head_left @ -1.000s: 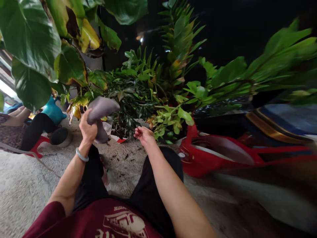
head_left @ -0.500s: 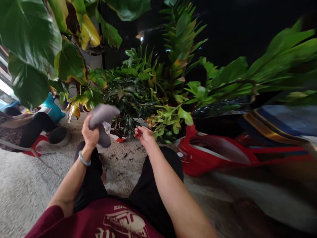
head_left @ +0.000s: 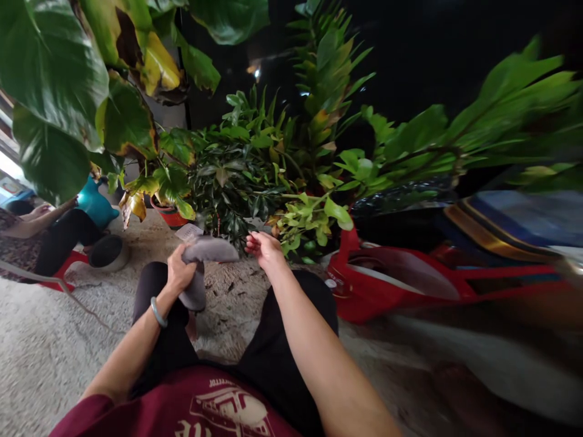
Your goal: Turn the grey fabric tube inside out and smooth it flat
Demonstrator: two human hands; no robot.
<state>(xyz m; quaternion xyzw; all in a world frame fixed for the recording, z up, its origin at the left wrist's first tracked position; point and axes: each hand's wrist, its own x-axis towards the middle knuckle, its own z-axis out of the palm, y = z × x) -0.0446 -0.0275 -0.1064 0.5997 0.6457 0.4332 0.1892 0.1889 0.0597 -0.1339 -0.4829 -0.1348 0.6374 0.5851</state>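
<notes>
My left hand (head_left: 179, 270), with a bangle at its wrist, is closed around a grey stuffed fabric piece (head_left: 210, 249). The piece is soft-looking, with one curved lobe pointing right and another hanging below the fingers. To its right is my right hand (head_left: 263, 249), raised above the ground with fingertips pinched together. Whatever the pinch may hold is too small to make out. A small gap separates those fingertips from the grey lobe.
Several leafy plants (head_left: 228, 173) fill the space ahead, one in a red pot (head_left: 170, 213). A red plastic basket (head_left: 350, 303) stands by my right knee. On the left, another person (head_left: 68, 227) sits near a dark round tub (head_left: 108, 252).
My left hand has lowered the grey stuffed piece and turned it, so its upper lobe now points toward my right hand. My right hand has hardly moved.
</notes>
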